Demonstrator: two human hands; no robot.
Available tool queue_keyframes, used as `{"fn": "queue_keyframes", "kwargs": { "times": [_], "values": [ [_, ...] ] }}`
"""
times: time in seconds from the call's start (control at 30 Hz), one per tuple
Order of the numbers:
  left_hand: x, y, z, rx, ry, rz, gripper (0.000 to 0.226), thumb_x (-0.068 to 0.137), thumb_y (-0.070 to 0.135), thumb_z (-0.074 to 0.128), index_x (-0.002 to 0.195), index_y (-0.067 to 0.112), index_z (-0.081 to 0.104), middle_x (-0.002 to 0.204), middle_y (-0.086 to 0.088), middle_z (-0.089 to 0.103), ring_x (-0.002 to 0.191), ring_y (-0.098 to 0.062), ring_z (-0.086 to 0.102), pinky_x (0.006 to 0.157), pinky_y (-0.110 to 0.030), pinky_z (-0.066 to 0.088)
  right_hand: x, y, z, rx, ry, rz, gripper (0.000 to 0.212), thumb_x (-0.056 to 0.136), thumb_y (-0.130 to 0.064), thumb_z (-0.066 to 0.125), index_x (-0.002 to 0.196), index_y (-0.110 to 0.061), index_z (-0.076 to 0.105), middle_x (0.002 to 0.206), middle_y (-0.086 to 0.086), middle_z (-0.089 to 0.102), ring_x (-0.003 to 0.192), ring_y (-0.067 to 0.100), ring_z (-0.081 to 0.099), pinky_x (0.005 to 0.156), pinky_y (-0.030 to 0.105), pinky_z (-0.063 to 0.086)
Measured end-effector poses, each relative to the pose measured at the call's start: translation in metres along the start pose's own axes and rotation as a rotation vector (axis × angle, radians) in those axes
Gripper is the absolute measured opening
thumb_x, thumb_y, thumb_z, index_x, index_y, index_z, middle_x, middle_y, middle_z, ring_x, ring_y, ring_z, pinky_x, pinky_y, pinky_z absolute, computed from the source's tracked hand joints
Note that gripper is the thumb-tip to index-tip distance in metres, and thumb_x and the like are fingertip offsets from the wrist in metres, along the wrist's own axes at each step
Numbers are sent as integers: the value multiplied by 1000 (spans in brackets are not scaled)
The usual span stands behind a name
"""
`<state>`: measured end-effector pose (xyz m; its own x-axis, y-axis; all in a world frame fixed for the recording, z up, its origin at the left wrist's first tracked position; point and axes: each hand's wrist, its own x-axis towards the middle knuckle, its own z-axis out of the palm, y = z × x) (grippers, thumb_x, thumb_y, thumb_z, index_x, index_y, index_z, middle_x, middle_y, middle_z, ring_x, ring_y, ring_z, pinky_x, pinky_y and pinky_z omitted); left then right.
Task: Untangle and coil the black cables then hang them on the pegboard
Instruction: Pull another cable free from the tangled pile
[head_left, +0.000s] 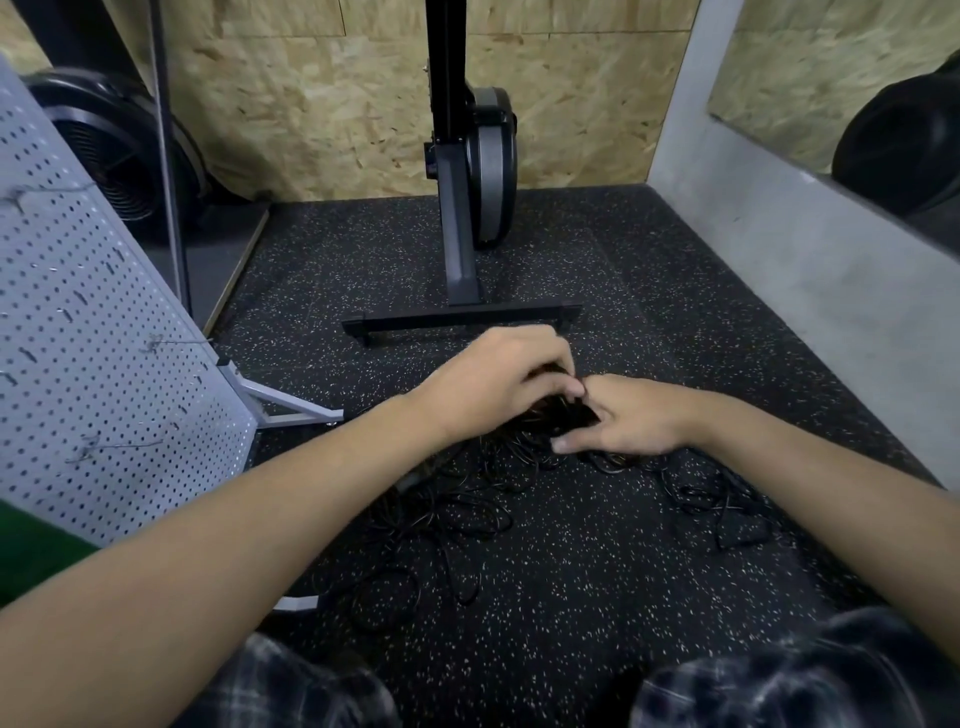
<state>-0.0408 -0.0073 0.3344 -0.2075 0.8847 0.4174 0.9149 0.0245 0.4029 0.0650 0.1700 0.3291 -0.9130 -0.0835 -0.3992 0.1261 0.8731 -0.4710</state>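
Note:
A tangle of thin black cables (467, 499) lies spread over the speckled black floor in front of my knees. Both hands meet over its far part. My left hand (498, 384) has its fingers curled down and pinches a bunch of the cable. My right hand (631, 415) grips the same bunch from the right, thumb stretched along the floor. More loops trail off to the right (727, 509). A grey pegboard (78, 338) stands tilted at the left, with several wire hooks on it and nothing hanging from them.
A black exercise machine (467, 208) stands straight ahead, its foot bar (462, 319) just beyond my hands. The pegboard's white stand leg (291, 402) reaches onto the floor. A grey concrete wall (810, 270) runs along the right. A black fan (114, 156) sits behind the pegboard.

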Motion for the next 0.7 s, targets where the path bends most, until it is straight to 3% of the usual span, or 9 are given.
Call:
{"fn": "queue_keyframes", "kwargs": {
  "times": [0.1, 0.17, 0.27, 0.37, 0.4, 0.47, 0.53, 0.6, 0.7],
  "values": [
    [-2, -7, -7, -107, 46, -153, 24, 86, 36, 84, 85, 14, 74, 81, 10, 69, 77, -4, 62, 68, -15, 44, -1, -6, 2, 16, 17, -66, 39, 96, -52, 70, 98, -14, 62, 66, -6, 49, 57, 7, 41, 60, 30, 40],
    [-2, -8, -10, -159, 30, -208, 24, 84, 38, 86, 83, 16, 76, 79, 10, 73, 79, -6, 67, 70, -21, 49, -3, -11, 3, 12, -24, -121, 29, 97, -53, 67, 115, -30, 64, 80, -5, 66, 61, 1, 49, 67, 28, 50],
    [-5, -12, -13, -230, 6, -286, 21, 87, 38, 83, 86, 18, 77, 81, 9, 76, 83, -7, 71, 80, -30, 55, -3, -12, 2, 15, -12, -114, 34, 99, -50, 66, 123, -27, 64, 92, -8, 70, 67, -4, 57, 69, 25, 49],
    [-9, -25, -15, -257, -34, -380, 22, 92, 43, 76, 88, 22, 73, 84, 9, 76, 85, -4, 71, 87, -37, 57, -3, -10, 3, 69, 53, -100, 44, 97, -53, 67, 132, -26, 58, 119, -12, 70, 116, 1, 63, 100, 34, 53],
    [-11, -28, -14, -249, -43, -406, 24, 93, 46, 75, 87, 23, 72, 82, 8, 76, 81, -3, 70, 84, -38, 57, -4, -9, 4, 76, 75, -91, 50, 96, -53, 69, 135, -25, 54, 119, -17, 66, 130, 1, 55, 106, 32, 48],
    [-12, -29, -13, -247, -44, -437, 28, 93, 49, 74, 85, 23, 71, 76, 6, 74, 70, -2, 65, 75, -32, 54, -5, -9, 4, 62, 105, -50, 58, 94, -55, 71, 135, -22, 47, 119, -17, 59, 140, 3, 42, 105, 28, 42],
    [-12, -27, -14, -263, -33, -429, 28, 92, 48, 75, 85, 21, 72, 76, 5, 74, 70, -3, 66, 73, -29, 52, -3, -8, 3, 81, 113, -49, 67, 91, -57, 73, 141, -23, 45, 141, -10, 58, 145, 5, 41, 110, 29, 41],
    [-10, -24, -16, -279, -42, -396, 24, 92, 45, 76, 86, 21, 74, 82, 7, 75, 81, -8, 69, 81, -32, 55, -4, -11, 3, 133, 106, -89, 73, 88, -58, 76, 148, -28, 46, 150, -16, 57, 145, 6, 46, 118, 33, 40],
    [-9, -23, -16, -308, -128, -364, 21, 94, 40, 76, 89, 20, 74, 87, 10, 77, 89, -6, 71, 91, -33, 55, -5, -16, 4, 187, 124, -139, 53, 86, -43, 85, 132, -29, 64, 128, -21, 71, 122, -3, 63, 107, 26, 47]
  ]
}}
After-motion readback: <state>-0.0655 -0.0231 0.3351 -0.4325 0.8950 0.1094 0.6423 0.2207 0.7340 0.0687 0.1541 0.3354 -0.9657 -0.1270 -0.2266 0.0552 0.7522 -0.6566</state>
